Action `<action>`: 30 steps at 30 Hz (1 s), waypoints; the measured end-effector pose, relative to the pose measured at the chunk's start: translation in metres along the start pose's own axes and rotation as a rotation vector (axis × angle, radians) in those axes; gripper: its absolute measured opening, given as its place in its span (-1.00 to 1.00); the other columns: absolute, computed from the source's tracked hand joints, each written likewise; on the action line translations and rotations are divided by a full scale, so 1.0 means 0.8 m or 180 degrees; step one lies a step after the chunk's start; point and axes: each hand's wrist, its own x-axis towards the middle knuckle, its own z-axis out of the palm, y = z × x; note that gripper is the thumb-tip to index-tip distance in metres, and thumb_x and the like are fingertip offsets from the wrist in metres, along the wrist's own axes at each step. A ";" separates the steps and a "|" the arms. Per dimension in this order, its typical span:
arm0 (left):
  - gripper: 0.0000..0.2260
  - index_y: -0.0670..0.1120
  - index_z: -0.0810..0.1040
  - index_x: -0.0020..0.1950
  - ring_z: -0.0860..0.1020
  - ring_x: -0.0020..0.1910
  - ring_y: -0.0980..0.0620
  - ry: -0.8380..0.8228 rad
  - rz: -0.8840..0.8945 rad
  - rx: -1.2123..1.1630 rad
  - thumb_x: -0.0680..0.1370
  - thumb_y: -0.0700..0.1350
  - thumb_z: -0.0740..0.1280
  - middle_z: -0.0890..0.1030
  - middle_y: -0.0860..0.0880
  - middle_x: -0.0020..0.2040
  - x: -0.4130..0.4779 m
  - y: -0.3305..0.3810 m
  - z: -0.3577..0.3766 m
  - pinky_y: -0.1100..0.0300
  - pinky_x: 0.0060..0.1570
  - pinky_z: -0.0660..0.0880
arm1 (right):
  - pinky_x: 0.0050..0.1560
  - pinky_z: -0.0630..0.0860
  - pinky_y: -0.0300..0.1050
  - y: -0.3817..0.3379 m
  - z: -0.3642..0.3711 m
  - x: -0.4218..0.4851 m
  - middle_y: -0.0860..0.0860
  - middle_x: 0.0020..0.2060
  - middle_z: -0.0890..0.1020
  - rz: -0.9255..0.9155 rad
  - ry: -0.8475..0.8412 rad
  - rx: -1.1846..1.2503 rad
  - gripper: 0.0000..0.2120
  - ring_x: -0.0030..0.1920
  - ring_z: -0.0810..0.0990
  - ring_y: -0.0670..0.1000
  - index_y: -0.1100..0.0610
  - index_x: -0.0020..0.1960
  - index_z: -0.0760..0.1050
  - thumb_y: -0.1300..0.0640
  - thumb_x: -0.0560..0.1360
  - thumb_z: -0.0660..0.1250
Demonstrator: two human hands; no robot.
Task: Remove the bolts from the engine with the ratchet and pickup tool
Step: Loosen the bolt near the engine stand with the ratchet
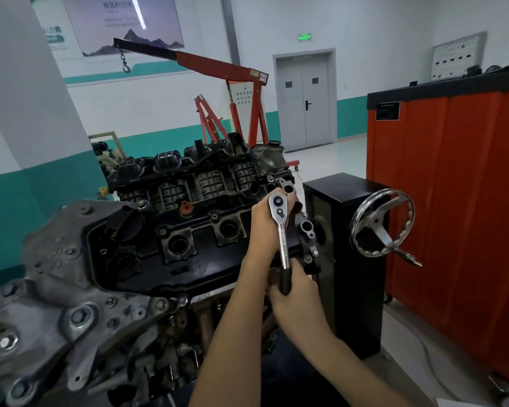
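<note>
Timing cover point(71, 259) on the valve cover's left end. Valve cover point(206, 259) is black, and cover bolts point(214, 215) remain seated along it. Spark plug wells point(177, 245) in it look dark; contents cannot be told. At the valve cover's right end, left hand point(263, 227) curls under the ratchet point(282, 239) head, steadying it. The bolt under the head is hidden. Ratchet's long axis runs from the cover's far right corner back toward the person. Right hand point(299, 292) is clamped on the black handle at the cover's near right edge, so it is the swinging hand. Handwheel point(382, 227) right of the cover, apart. Pickup tool not visible.
</note>
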 end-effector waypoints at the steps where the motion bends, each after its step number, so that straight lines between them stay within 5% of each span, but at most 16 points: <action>1: -0.55 0.02 0.18 -0.40 0.19 -0.43 0.18 -0.0054 -0.0017 0.0015 0.57 -0.22 0.35 0.23 0.12 -0.50 0.001 0.000 -0.003 0.27 -0.36 0.20 | -0.47 0.33 -0.34 0.000 -0.009 0.003 -0.05 -0.45 0.46 -0.0020 -0.0060 -0.0102 -0.85 -0.49 0.44 -0.17 0.07 -0.14 0.40 0.31 0.44 0.29; 6: -0.61 -0.01 0.30 -0.42 0.26 -0.40 0.14 -0.0529 0.0068 0.0281 0.54 -0.29 0.32 0.34 0.08 -0.47 0.004 -0.001 -0.009 0.22 -0.32 0.25 | -0.47 0.34 -0.37 -0.005 -0.152 0.068 -0.05 -0.40 0.48 -0.0528 -0.0989 -0.1917 -0.77 -0.50 0.44 -0.18 -0.03 -0.10 0.43 0.30 0.46 0.31; 8: -0.73 -0.14 0.40 -0.37 0.27 -0.38 0.12 -0.0653 0.0108 0.0341 0.50 -0.38 0.24 0.41 -0.09 -0.42 0.003 0.002 -0.007 0.18 -0.31 0.24 | -0.47 0.30 -0.41 -0.030 -0.196 0.111 -0.11 -0.40 0.44 -0.0912 -0.1115 -0.3129 -0.84 -0.45 0.43 -0.21 0.00 -0.02 0.38 0.22 0.50 0.30; 10: -0.68 -0.06 0.41 -0.39 0.25 -0.40 0.15 -0.0524 0.0027 0.0158 0.52 -0.36 0.23 0.39 0.02 -0.44 -0.001 0.002 -0.008 0.21 -0.33 0.21 | -0.42 0.24 -0.39 -0.049 -0.202 0.136 -0.14 -0.40 0.39 -0.1294 -0.1042 -0.3700 -0.86 -0.41 0.40 -0.18 0.01 0.02 0.36 0.15 0.52 0.29; 13: -0.53 0.13 0.38 -0.46 0.29 -0.43 0.22 -0.0274 -0.0104 -0.0208 0.59 -0.26 0.27 0.38 0.17 -0.49 -0.005 -0.001 -0.013 0.32 -0.33 0.26 | -0.39 0.31 -0.22 -0.035 -0.173 0.110 -0.09 -0.40 0.39 -0.1083 -0.0718 -0.3261 -0.83 -0.39 0.44 -0.05 -0.02 -0.08 0.31 0.15 0.48 0.31; 17: -0.61 0.03 0.30 -0.38 0.27 -0.40 0.21 -0.0119 0.0051 -0.0149 0.59 -0.22 0.32 0.34 0.15 -0.47 -0.011 -0.003 0.002 0.30 -0.33 0.27 | -0.49 0.36 -0.25 0.003 -0.088 0.014 -0.02 -0.46 0.45 -0.0104 -0.0350 -0.0841 -0.80 -0.51 0.41 -0.15 0.05 -0.20 0.36 0.29 0.43 0.34; 21: -0.61 -0.01 0.23 -0.37 0.23 -0.41 0.19 -0.0007 0.0083 0.0071 0.56 -0.23 0.34 0.30 0.13 -0.47 -0.005 -0.005 0.003 0.32 -0.35 0.25 | -0.47 0.39 -0.31 -0.004 0.005 -0.008 0.02 -0.38 0.52 0.0181 0.0081 0.0107 -0.89 -0.43 0.49 -0.11 0.10 -0.10 0.43 0.28 0.45 0.29; 26: -0.55 0.06 0.23 -0.43 0.21 -0.43 0.18 -0.0420 0.0028 0.0177 0.57 -0.19 0.34 0.28 0.12 -0.49 0.003 -0.005 -0.012 0.31 -0.39 0.19 | -0.43 0.36 -0.30 0.005 -0.071 0.017 -0.01 -0.40 0.49 -0.0087 -0.0531 -0.0718 -0.84 -0.47 0.41 -0.17 0.08 -0.13 0.44 0.32 0.42 0.31; 30: -0.67 -0.09 0.37 -0.41 0.27 -0.40 0.17 -0.0622 0.0087 0.0296 0.52 -0.35 0.29 0.39 0.02 -0.47 0.006 -0.003 -0.010 0.27 -0.34 0.24 | -0.43 0.35 -0.32 -0.024 -0.186 0.099 -0.07 -0.40 0.47 -0.0791 -0.1089 -0.2906 -0.79 -0.44 0.47 -0.15 -0.03 -0.08 0.33 0.23 0.48 0.32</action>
